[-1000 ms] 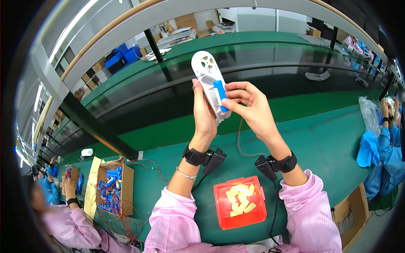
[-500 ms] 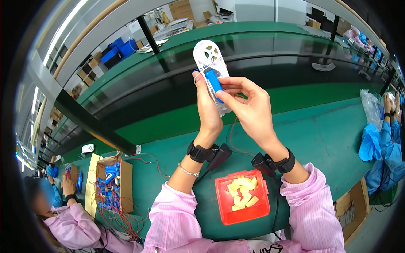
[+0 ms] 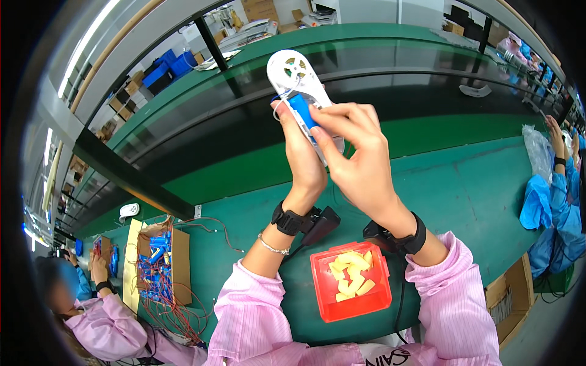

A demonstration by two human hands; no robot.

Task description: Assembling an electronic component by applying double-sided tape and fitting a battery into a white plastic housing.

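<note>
A white plastic housing [image 3: 284,68] with a rounded end and a round spoked opening is held up above the bench, tilted to the left. My left hand [image 3: 303,155] wraps round its lower left side. Inside the housing lies a blue cylindrical battery [image 3: 301,110]. My right hand [image 3: 360,146] pinches the battery with thumb and fingers at its right side. Thin white and blue wires cross the housing near my left thumb. My right hand hides the housing's lower right part.
A red tray [image 3: 323,308] of pale yellow foam pieces [image 3: 351,268] sits near me on the green bench [image 3: 445,189]. At left stands a cardboard box [image 3: 183,268] of blue batteries with trailing wires. A dark conveyor [image 3: 403,100] runs beyond. Co-workers sit at both sides.
Both hands and the housing have shifted slightly left and up. My right fingers have moved a little along the battery.
</note>
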